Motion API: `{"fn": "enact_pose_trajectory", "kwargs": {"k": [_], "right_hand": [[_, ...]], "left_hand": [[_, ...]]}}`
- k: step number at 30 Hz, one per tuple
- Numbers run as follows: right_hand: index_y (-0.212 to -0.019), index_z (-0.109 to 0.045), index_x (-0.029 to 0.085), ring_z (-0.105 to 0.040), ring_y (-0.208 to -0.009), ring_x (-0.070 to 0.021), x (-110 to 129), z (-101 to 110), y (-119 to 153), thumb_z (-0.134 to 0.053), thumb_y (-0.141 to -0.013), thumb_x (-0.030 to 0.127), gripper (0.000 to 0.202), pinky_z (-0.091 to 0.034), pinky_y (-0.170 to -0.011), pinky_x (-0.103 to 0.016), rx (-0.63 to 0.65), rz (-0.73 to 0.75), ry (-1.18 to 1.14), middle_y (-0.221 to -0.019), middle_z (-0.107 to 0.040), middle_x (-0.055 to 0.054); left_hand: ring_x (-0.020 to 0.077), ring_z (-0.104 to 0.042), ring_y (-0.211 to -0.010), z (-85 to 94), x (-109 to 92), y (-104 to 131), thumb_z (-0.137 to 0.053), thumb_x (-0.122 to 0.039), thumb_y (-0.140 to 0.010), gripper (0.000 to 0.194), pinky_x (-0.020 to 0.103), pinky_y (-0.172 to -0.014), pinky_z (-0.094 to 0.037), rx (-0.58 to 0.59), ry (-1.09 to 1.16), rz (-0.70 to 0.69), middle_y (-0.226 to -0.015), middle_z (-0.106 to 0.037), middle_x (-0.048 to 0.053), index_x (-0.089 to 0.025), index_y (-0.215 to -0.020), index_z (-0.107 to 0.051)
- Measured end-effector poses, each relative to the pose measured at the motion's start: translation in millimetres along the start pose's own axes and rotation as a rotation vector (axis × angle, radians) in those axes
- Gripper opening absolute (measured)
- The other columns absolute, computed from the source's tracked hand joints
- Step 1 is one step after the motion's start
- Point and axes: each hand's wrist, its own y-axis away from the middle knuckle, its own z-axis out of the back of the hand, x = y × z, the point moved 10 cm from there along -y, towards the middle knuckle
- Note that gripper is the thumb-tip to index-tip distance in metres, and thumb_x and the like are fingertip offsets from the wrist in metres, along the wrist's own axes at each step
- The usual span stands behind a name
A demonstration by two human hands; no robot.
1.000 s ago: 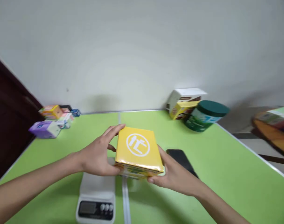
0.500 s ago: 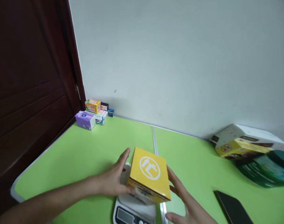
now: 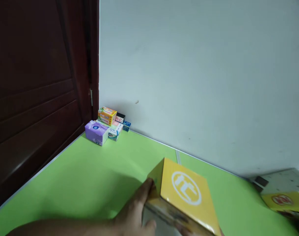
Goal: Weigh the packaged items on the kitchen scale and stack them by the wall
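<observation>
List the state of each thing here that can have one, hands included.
Yellow box with circled logo: logo face closed, held.
Left hand: gripping the box's left side.
Right hand: barely showing, grip unclear.
Purple tissue pack: no opening visible, on the table.
Orange tissue pack: apparently stacked on a white pack.
White carton and yellow carton: partly out of frame.
Black box, blue box: too small to tell.
Dark red door: shut or ajar unclear.

Yellow box [image 3: 188, 193] lower in view
</observation>
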Motion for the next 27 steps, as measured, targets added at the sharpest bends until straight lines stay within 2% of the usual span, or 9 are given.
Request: {"fn": "enact_pose_trajectory", "kwargs": {"k": [3,5,9,13,17,19,22,27], "right_hand": [[-0.127,-0.047,0.019,-0.06,-0.105,-0.0346,4.9,4.8,-64.5,-0.068,-0.066,0.045,0.07,-0.053,-0.084,-0.047,-0.073,-0.014,-0.021,-0.121,-0.06,-0.015],[-0.122,-0.048,0.017,-0.062,-0.1,-0.0334,5.2,3.6,-109.9,-0.069,-0.064,0.048,0.069,-0.055,-0.081,-0.046,-0.12,-0.017,-0.092,-0.116,-0.063,-0.015],[-0.119,-0.045,0.019,-0.065,-0.092,-0.0279,3.9,-6.2,-186.6,-0.072,-0.063,0.046,0.068,-0.056,-0.075,-0.042,-0.176,0.023,-0.199,-0.121,-0.058,-0.014],[-0.129,-0.034,0.023,-0.063,-0.091,-0.0246,4.5,-19.2,-239.8,-0.073,-0.063,0.043,0.079,-0.055,-0.075,-0.04,-0.14,0.112,-0.22,-0.128,-0.051,-0.013],[-0.138,-0.023,0.021,-0.062,-0.086,-0.0214,-2.4,-36.9,-277.0,-0.07,-0.066,0.038,0.087,-0.054,-0.072,-0.037,-0.063,0.144,-0.204,-0.136,-0.041,-0.015],[-0.139,-0.022,0.02,-0.061,-0.089,-0.0222,-8.8,-45.2,-288.6,-0.069,-0.067,0.038,0.088,-0.053,-0.073,-0.037,-0.044,0.145,-0.215,-0.136,-0.042,-0.015],[-0.137,-0.026,0.019,-0.058,-0.092,-0.0228,-17.4,-52.7,-295.0,-0.068,-0.069,0.041,0.083,-0.051,-0.075,-0.036,-0.047,0.152,-0.203,-0.131,-0.045,-0.015],[-0.126,-0.043,0.016,-0.056,-0.084,-0.0195,-25.6,-55.7,-290.1,-0.059,-0.076,0.043,0.059,-0.05,-0.075,-0.036,-0.068,0.129,-0.116,-0.132,-0.041,-0.015]], "left_hand": [[0.0252,-0.029,-0.135,37.6,-8.0,-51.3,-0.051,-0.012,-0.069,0.079,0.038,-0.113,-0.024,-0.137,-0.019,-0.026,-0.147,-0.032,0.014,-0.01,-0.143,-0.021],[0.0263,-0.027,-0.136,59.5,-0.1,-83.6,-0.051,-0.012,-0.069,0.078,0.04,-0.113,-0.024,-0.238,-0.032,-0.031,-0.147,-0.03,0.017,-0.007,-0.141,-0.022],[0.0263,-0.014,-0.14,92.5,41.8,-122.9,-0.053,-0.011,-0.067,0.084,0.04,-0.115,-0.014,-0.424,-0.045,0.004,-0.151,-0.017,0.019,-0.006,-0.142,-0.016],[0.0231,-0.003,-0.141,107.7,81.0,-146.0,-0.053,-0.01,-0.064,0.088,0.037,-0.116,-0.005,-0.422,-0.057,0.058,-0.153,-0.008,0.015,-0.009,-0.143,-0.013],[0.0244,0.004,-0.141,118.8,101.0,-170.1,-0.053,-0.008,-0.064,0.09,0.037,-0.115,-0.004,-0.388,-0.116,0.144,-0.154,0.0,0.017,-0.006,-0.143,-0.008],[0.0248,0.007,-0.141,122.0,107.4,-178.7,-0.054,-0.007,-0.064,0.093,0.038,-0.115,-0.003,-0.391,-0.131,0.184,-0.153,0.004,0.017,-0.007,-0.143,-0.005],[0.0236,0.011,-0.14,121.9,114.7,-183.7,-0.055,-0.006,-0.063,0.096,0.037,-0.115,-0.001,-0.403,-0.137,0.221,-0.153,0.011,0.016,-0.009,-0.143,-0.001],[0.0258,0.013,-0.139,112.7,115.4,-184.6,-0.054,-0.006,-0.063,0.095,0.036,-0.114,-0.002,-0.383,-0.212,0.217,-0.15,0.015,0.023,0.001,-0.141,0.0]]}}
